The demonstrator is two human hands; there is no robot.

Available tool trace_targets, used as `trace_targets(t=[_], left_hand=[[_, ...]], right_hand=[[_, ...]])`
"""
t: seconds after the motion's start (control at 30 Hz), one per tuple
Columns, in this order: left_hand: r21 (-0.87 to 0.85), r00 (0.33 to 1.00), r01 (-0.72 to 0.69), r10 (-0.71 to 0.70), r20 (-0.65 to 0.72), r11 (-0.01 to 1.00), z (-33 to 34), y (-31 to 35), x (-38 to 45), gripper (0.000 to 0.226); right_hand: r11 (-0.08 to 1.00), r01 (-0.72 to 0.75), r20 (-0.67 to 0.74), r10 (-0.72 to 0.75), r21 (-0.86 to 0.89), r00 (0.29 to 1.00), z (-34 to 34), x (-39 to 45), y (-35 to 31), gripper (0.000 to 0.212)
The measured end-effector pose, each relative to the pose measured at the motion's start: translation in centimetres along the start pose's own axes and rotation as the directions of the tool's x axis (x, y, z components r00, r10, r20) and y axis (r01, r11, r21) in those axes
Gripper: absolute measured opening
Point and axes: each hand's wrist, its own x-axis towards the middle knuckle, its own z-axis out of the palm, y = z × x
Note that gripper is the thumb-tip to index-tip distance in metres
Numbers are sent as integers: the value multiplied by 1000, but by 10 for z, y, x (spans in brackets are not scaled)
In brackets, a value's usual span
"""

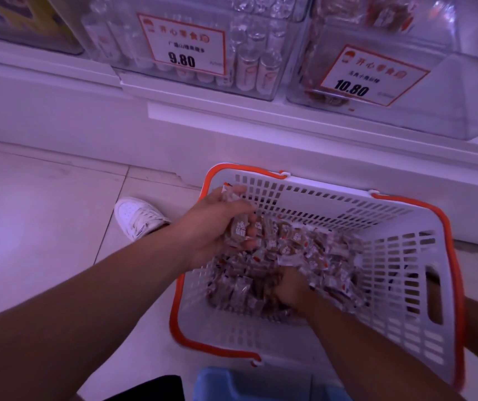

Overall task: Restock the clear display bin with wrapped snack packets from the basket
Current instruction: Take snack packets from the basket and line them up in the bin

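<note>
Packets (pixel 290 256) jumbled in basket (pixel 399 285), no shared axis.

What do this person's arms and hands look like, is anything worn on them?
Both forearms are bare as far as the picture shows: no sleeves, gloves, watch or bracelets in view. The left hand and right hand show no rings that I can make out, though the right hand's fingers are hidden among packets. The image is blurry and purple-tinted.
</note>
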Motion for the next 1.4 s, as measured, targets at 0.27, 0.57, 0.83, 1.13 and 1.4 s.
trace_targets(t=[0.27, 0.57, 0.83, 1.13, 1.4], left_hand=[[102, 994, -20, 30, -101, 995, 3, -6, 0, 29], [26, 965, -230, 231, -120, 973, 88, 30, -23, 34], [-73, 818, -565, 547, -179, 822, 180, 30, -73, 42], [-54, 720, -692, 685, -107, 719, 196, 53, -68, 40], [423, 584, -747, 810, 48, 513, 204, 57, -60, 46]], right_hand=[[859, 43, -44, -24, 511, 999, -72, -29, 6, 42], [300, 366, -226, -412, 881, 883, -210, -179, -87, 37], [117, 601, -513, -410, 791, 755, -210, -244, -90, 62], [-72, 381, -332, -657, 922, 677, -249, -259, -94, 37], [-66, 256, -224, -719, 964, 658, -260, -265, -93, 51]])
